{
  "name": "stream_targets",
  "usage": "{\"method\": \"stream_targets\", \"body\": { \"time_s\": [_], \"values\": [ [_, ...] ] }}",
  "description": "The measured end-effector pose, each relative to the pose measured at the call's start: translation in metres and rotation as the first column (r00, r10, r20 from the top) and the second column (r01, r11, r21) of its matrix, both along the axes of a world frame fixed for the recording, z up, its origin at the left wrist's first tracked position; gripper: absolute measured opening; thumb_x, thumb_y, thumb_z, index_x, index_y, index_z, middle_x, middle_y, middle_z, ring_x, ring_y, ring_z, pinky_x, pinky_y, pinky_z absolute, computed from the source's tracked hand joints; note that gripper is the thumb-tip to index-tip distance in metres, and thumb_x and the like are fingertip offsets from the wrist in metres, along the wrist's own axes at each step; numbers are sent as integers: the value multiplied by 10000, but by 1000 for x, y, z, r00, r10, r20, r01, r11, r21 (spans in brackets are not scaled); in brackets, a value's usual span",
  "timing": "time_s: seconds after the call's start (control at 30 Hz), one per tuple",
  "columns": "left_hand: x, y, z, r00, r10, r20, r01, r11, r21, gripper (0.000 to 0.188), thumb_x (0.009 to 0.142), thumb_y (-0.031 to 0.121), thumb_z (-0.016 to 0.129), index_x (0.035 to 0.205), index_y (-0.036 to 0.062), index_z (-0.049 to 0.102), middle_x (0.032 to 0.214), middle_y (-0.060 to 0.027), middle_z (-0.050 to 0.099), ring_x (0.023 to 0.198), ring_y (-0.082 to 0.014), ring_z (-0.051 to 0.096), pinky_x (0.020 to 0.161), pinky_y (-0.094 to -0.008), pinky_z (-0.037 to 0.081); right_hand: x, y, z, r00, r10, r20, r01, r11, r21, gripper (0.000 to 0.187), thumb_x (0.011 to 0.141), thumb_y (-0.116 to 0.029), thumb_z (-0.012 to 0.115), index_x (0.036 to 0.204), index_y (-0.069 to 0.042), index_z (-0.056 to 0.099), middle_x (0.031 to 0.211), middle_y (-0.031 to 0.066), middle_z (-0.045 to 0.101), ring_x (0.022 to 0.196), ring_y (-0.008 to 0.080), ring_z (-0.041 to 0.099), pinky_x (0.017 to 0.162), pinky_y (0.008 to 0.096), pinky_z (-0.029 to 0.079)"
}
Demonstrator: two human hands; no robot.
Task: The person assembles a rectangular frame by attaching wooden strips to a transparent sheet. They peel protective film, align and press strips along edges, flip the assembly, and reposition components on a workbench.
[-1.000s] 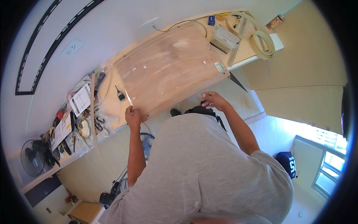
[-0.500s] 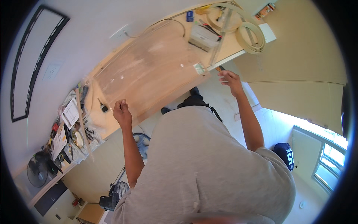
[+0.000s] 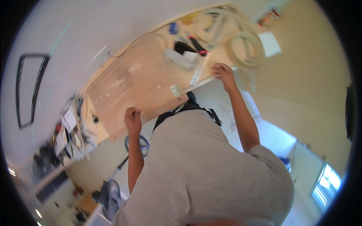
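Observation:
My left hand point(image 3: 132, 119) hangs by the near edge of a pale wooden board point(image 3: 132, 75), its fingers curled in. Whatever may be inside them is hidden. Farther right, my right hand point(image 3: 225, 76) is raised beside the front edge of the workbench point(image 3: 213, 67). Its fingers are slightly bent and apart, with nothing visible between them, though motion softens the picture. Closest to it on the bench are a metal ruler-like strip point(image 3: 198, 69), a red and black hand tool point(image 3: 198, 46) and a small white box point(image 3: 179, 59).
Coiled cream edging strip point(image 3: 245, 51) rests at the bench's right, near a blue small box point(image 3: 173, 28) and a can point(image 3: 269, 17). Papers point(image 3: 69, 119) and jumbled tools lie left. A black frame point(image 3: 34, 90) is on the wall. A blue-rimmed round object point(image 3: 141, 145) stands below.
The view has shifted and blurred. My right hand now appears over the bench edge, farther left; an orange and black item by its fingers no longer shows. My left hand stays curled.

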State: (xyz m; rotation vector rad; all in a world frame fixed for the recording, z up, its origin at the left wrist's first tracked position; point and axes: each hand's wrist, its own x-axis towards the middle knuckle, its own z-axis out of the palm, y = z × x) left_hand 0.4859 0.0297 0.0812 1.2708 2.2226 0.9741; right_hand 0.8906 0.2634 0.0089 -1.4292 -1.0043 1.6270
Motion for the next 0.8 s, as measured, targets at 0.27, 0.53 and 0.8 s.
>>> {"method": "stream_targets", "body": {
  "time_s": [0.27, 0.53, 0.8],
  "values": [
    [17, -24, 2, 998, 23, -54, -30, 992, -125, 311, 1011, 211, 602, 796, -13, 575, 701, -167, 618, 644, -304, 612, 619, -399, 480, -36, 12, 17, 985, -53, -162, 75, 989, 131, 355, 1045, -311, 599, 1257, -29, 644, 1061, 73, 708, 762, 103, 607, 717, 252, 512],
    [41, -55, 7, 957, 200, -211, -248, 940, -232, 448, 1026, 328, 578, 739, -15, 550, 668, -239, 588, 640, -423, 597, 600, -480, 456, -60, 20, 72, 944, 206, -256, -93, 914, 394, 326, 1079, -249, 540, 1245, 16, 631, 1018, 89, 702, 754, 112, 594, 704, 256, 504],
    [43, -98, -19, 988, 63, -144, -105, 947, -305, 453, 1019, 389, 542, 779, 29, 677, 682, -199, 626, 578, -397, 581, 600, -516, 432, -86, 25, 79, 935, 330, -133, -232, 849, 476, 331, 1058, -242, 572, 1261, 11, 638, 989, 80, 707, 806, 129, 618, 757, 288, 517]
  ]
}}
